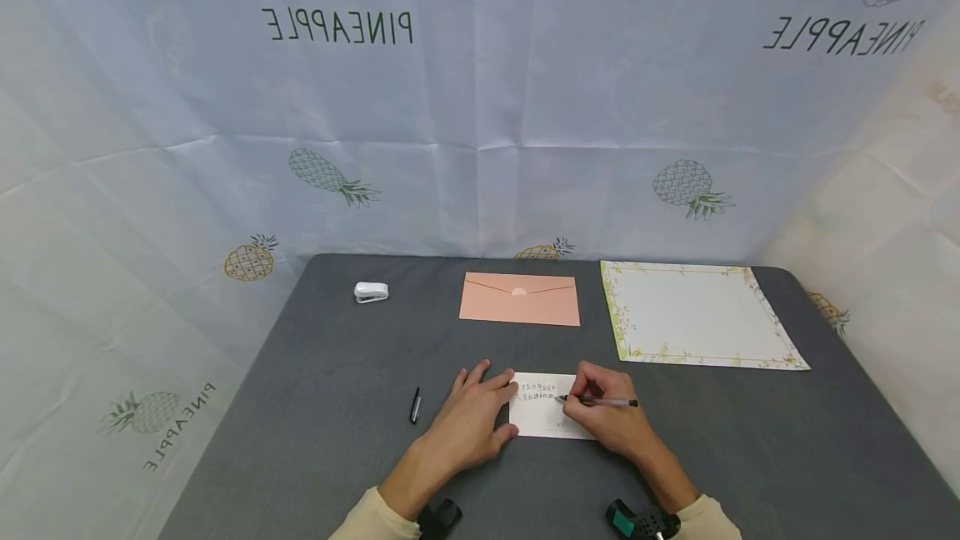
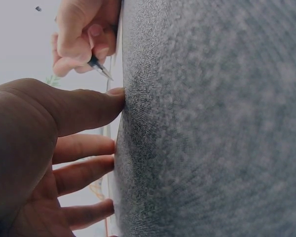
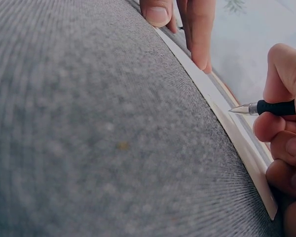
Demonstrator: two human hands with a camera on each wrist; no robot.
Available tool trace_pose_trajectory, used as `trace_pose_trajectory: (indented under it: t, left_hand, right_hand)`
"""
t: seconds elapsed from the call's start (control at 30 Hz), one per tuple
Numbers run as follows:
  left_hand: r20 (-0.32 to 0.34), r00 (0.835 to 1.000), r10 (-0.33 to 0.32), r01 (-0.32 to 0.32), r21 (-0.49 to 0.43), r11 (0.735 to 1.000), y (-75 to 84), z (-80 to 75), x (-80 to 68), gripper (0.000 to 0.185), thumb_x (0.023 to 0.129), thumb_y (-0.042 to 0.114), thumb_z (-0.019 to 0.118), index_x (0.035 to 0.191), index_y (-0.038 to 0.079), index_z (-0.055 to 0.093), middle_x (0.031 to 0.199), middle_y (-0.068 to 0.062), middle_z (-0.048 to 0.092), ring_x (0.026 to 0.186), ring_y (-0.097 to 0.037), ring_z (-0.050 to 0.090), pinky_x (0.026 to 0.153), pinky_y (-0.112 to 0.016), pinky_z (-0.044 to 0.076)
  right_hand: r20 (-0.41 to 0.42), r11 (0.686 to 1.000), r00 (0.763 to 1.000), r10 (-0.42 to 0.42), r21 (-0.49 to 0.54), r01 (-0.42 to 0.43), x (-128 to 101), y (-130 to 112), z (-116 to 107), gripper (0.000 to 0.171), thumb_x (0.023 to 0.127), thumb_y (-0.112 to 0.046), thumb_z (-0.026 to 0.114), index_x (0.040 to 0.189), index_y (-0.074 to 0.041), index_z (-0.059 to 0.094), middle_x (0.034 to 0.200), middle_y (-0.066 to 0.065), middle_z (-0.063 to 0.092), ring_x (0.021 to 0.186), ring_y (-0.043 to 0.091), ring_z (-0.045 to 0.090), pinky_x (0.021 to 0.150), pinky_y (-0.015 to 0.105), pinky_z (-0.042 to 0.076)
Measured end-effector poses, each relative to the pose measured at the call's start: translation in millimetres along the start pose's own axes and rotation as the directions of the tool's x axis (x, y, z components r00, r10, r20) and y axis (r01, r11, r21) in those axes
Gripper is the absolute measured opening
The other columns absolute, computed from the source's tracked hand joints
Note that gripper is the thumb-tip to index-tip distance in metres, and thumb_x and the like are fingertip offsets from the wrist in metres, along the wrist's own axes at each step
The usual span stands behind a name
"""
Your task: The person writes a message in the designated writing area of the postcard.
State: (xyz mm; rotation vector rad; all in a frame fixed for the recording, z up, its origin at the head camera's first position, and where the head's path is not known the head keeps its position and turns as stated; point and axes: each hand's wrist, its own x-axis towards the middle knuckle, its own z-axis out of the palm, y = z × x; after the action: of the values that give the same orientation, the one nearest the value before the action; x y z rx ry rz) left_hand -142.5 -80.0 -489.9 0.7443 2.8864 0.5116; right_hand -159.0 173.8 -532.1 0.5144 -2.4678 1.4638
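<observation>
From where I sit, watching through the head view, the card (image 1: 536,419) lies flat on the grey table (image 1: 315,407), between the person's hands and nearer to them than the envelope. The left hand (image 1: 476,415) grasps nothing: its fingers are spread and nearly straight, some of them resting at the card's left edge, and my left wrist view shows the thumb down at that edge too. The right hand (image 1: 611,425) grips a pen (image 1: 618,402), its tip pointing left over the card, beside short rows of dark handwriting; I cannot tell whether the tip touches the paper. Left of the left hand I see a black cap (image 1: 416,405) lying on the table. Beyond the hands lies a pink envelope (image 1: 519,308), flap side up, with a white stapler (image 1: 371,292) well apart to its left and a large white sheet (image 1: 701,315) with a floral border to its right. Behind the table I have a pale cloth (image 1: 510,90) printed with pineapples and mirrored lettering.
</observation>
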Motion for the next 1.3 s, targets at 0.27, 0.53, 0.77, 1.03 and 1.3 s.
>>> trace_pose_trajectory:
  t: [0.27,0.53,0.77,1.03,1.3]
  left_hand:
    - [0.003,1.000,-0.004,0.004,0.004,1.000,0.6,-0.5,-0.1,0.060,0.094,0.033,0.088,0.147,0.012,0.071,0.161,-0.004,0.061,0.157,-0.042,0.047,0.125,-0.070,0.038]
    - [-0.007,1.000,0.003,-0.003,-0.002,1.000,1.3,-2.2,-0.2,0.060,0.094,0.031,0.088,0.147,0.011,0.071,0.161,-0.005,0.062,0.157,-0.043,0.047,0.124,-0.070,0.039]
    - [-0.003,1.000,-0.001,0.001,0.003,1.000,1.5,-2.3,-0.3,0.060,0.093,0.032,0.089,0.147,0.012,0.071,0.161,-0.005,0.062,0.157,-0.042,0.048,0.124,-0.070,0.039]
    - [0.000,1.000,-0.004,0.004,-0.006,1.000,0.5,-2.8,-0.1,0.059,0.094,0.033,0.088,0.147,0.013,0.071,0.161,-0.005,0.062,0.157,-0.042,0.047,0.125,-0.070,0.038]
    - [-0.009,1.000,0.009,-0.009,-0.006,1.000,-0.3,-2.9,-0.4,0.058,0.094,0.033,0.089,0.146,0.012,0.072,0.160,-0.005,0.063,0.156,-0.042,0.048,0.124,-0.070,0.040]
  right_hand:
    - [0.007,1.000,1.000,0.007,-0.004,-0.007,-0.1,0.3,0.1,0.042,0.073,0.011,0.077,0.073,-0.028,0.060,0.065,-0.013,0.053,0.058,0.000,0.044,0.054,0.018,0.032]
    - [-0.016,1.000,1.000,0.000,-0.024,0.000,0.5,2.9,0.0,0.044,0.073,0.011,0.077,0.072,-0.029,0.060,0.066,-0.014,0.055,0.058,0.000,0.046,0.055,0.018,0.034]
    - [-0.083,0.999,0.996,-0.035,0.006,0.036,0.6,-1.5,3.8,0.045,0.074,0.013,0.078,0.073,-0.028,0.061,0.069,-0.012,0.062,0.058,0.000,0.049,0.052,0.018,0.037]
    - [0.012,0.987,0.998,-0.065,0.145,0.062,1.1,-16.3,24.8,0.038,0.077,0.012,0.076,0.079,-0.025,0.064,0.073,-0.008,0.066,0.059,-0.001,0.052,0.051,0.019,0.041]
    - [0.032,0.989,0.998,-0.059,0.138,0.054,0.8,-19.8,37.5,0.039,0.077,0.010,0.077,0.079,-0.027,0.064,0.071,-0.012,0.064,0.058,-0.002,0.049,0.052,0.017,0.039]
